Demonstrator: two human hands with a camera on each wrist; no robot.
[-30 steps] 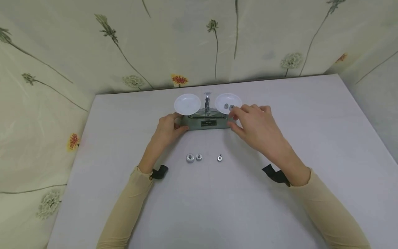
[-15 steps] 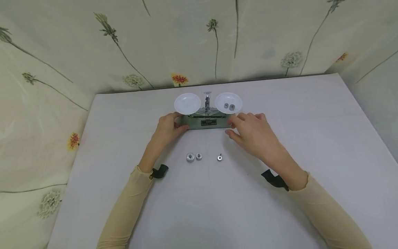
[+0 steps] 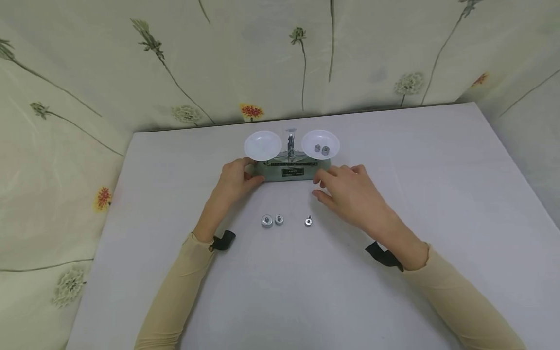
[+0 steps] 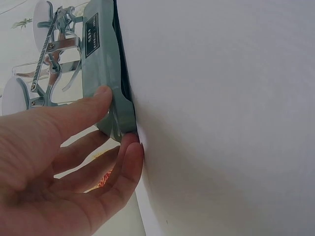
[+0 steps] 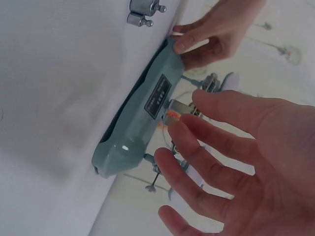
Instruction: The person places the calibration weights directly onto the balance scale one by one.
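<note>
A green two-pan balance scale (image 3: 273,173) stands near the back of the table. My left hand (image 3: 232,182) grips its left end; in the left wrist view the thumb lies on the front of the base (image 4: 101,71) and the fingers reach round the end. My right hand (image 3: 352,197) hovers before the scale's right end, fingers loosely bent; in the right wrist view it holds nothing and stays apart from the base (image 5: 129,142). Two small metal weights (image 3: 325,150) sit in the right white pan (image 3: 321,137). The left pan (image 3: 263,146) bears nothing visible.
On the white table (image 3: 271,287), in front of the scale, stand a larger weight (image 3: 267,221) and a smaller one (image 3: 279,220) side by side. Another small weight (image 3: 308,221) is farther right. A flower-patterned curtain (image 3: 367,58) hangs behind the table's back edge.
My right hand has drawn back from the right pan, toward me and slightly left, uncovering the weights there. The left hand has kept its grip on the scale.
</note>
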